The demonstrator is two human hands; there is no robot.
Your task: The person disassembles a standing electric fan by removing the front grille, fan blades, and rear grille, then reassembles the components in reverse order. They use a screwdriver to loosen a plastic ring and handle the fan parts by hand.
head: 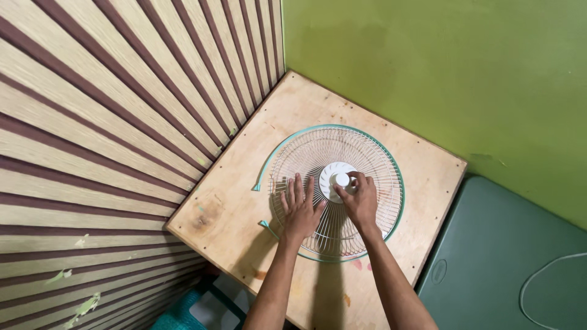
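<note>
The fan grille (335, 192) lies flat in the middle of the wooden desk (232, 214). The left hand (299, 211) presses on its wires, fingers spread. The right hand (361, 198) pinches the white centre knob (341, 179); better to hold the grille steady while turning.

Left hand (301, 208) lies flat, fingers spread; right hand (359, 197) pinches.
</note>
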